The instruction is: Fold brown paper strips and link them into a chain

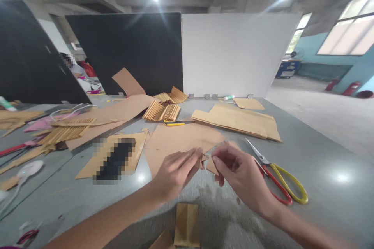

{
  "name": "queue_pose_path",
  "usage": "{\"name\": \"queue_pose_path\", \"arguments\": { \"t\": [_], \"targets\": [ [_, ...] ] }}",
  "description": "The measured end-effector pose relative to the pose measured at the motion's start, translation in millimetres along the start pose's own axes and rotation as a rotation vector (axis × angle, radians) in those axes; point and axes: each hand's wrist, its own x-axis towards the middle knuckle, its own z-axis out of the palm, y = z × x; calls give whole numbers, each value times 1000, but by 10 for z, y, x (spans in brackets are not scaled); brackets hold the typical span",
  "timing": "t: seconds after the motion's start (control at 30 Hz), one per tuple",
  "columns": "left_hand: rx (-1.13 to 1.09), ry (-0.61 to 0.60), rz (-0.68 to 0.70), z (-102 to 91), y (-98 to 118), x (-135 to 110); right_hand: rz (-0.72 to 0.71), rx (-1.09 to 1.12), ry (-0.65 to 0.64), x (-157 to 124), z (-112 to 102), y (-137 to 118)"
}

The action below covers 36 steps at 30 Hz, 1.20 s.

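Note:
At the middle of the table, my left hand (175,173) pinches a small folded bit of brown kraft paper, which sticks out past its fingertips. Close by on the right, my right hand (238,169) is closed on a piece of brown kraft paper (211,165) between thumb and fingers. Whether the two bits are joined I cannot tell. Under and beyond the hands lies a large brown paper sheet (166,144). Scissors (266,162) with red and yellow handles rest just right of my right hand. A creased paper strip (187,223) lies in front, below the hands.
Bundles of folded paper strips (162,111) and a yellow utility knife (174,123) lie farther back. Folded kraft paper (239,121) is at the back right. A blurred-out dark object (115,161) lies on paper at left. Black and white panels (239,54) stand behind; a person sits beyond.

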Motion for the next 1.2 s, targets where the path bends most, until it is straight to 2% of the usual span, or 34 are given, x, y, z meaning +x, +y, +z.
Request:
{"name": "queue_pose_path", "arguments": {
  "t": [0.07,0.17,0.37,0.53,0.63,0.77,0.9,1.0,1.1,1.17,1.2],
  "targets": [
    [79,53,85,-15,18,12,14,24,25,-31,27,-33],
    [163,67,170,-54,45,29,9,63,54,-76,44,-87],
    [253,47,245,-106,66,30,-21,41,90,-122,50,-103],
    [140,5,160,-147,113,59,-121,-102,126,-154,59,-41],
    [67,-45,104,-169,189,87,-233,-225,124,-186,61,-19],
    [22,-283,-26,-117,268,103,-354,-368,114,-186,58,29],
    [76,-547,-379,-67,250,134,-340,-483,98,-61,14,144],
    [-39,-760,-559,-150,233,186,-305,-547,81,36,-35,233],
    [-236,-1026,-526,-284,274,222,-299,-555,66,59,-62,259],
    [-313,-1240,-410,-339,335,207,-294,-545,52,44,-66,241],
    [-301,-1284,-362,-349,374,184,-292,-542,45,35,-66,226]
  ]
}}
